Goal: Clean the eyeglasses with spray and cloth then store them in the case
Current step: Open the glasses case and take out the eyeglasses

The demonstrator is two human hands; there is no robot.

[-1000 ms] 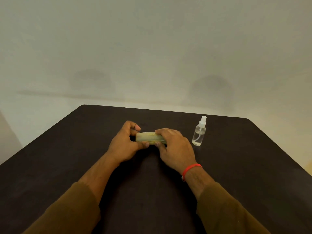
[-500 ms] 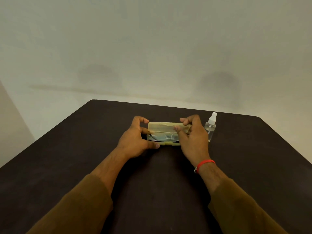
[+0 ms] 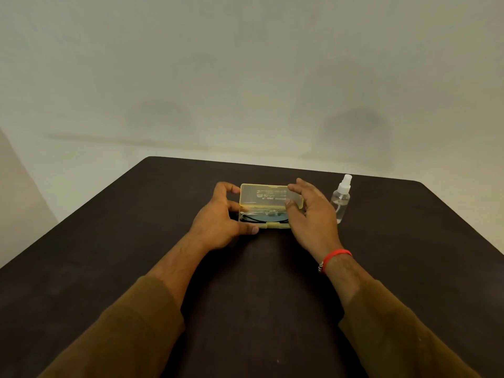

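Note:
A translucent yellow glasses case point(image 3: 266, 197) stands open on the dark table point(image 3: 136, 241), lid raised toward the far side. Inside its lower half lie folded eyeglasses point(image 3: 263, 215) on a blue cloth point(image 3: 268, 219). My left hand point(image 3: 221, 216) grips the case's left end, thumb at the front edge and fingers curled round the back. My right hand point(image 3: 311, 214) is at the right end, thumb against the lid's front and fingers spread behind the lid. A small clear spray bottle point(image 3: 341, 199) with a white nozzle stands upright just right of my right hand.
The table's far edge runs close behind the case, with a pale wall beyond it. A red band circles my right wrist point(image 3: 334, 259). Brown sleeves cover both forearms across the near half of the table.
The case went from closed to fully open: the lid swung up and back. My right hand moved off the top to the lid's right end. The left hand kept its hold.

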